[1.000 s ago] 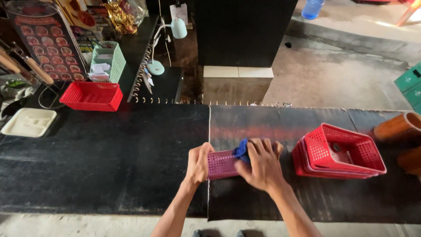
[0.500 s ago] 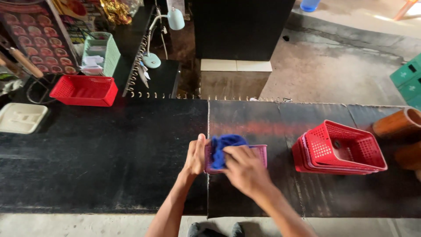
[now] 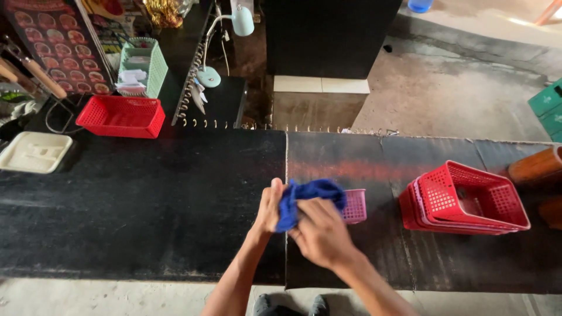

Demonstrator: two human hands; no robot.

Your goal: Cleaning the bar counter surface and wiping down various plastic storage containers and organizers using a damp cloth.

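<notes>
A small pink plastic basket (image 3: 355,206) rests on the black counter (image 3: 146,205), mostly hidden behind my hands. My left hand (image 3: 270,206) grips the basket's left end. My right hand (image 3: 319,231) presses a blue cloth (image 3: 307,196) against the basket, fingers wrapped over the fabric. The cloth drapes over the basket's top and left side.
To the right sits a stack of red and pink baskets (image 3: 462,199). A red basket (image 3: 122,116), a green basket with papers (image 3: 140,67) and a white tray (image 3: 34,152) stand at the left. A brown cylinder (image 3: 535,167) lies at the far right. A desk lamp (image 3: 225,35) stands behind.
The blue cloth has moved from the basket's right side over its top to the left. My right hand has shifted left and nearer with it.
</notes>
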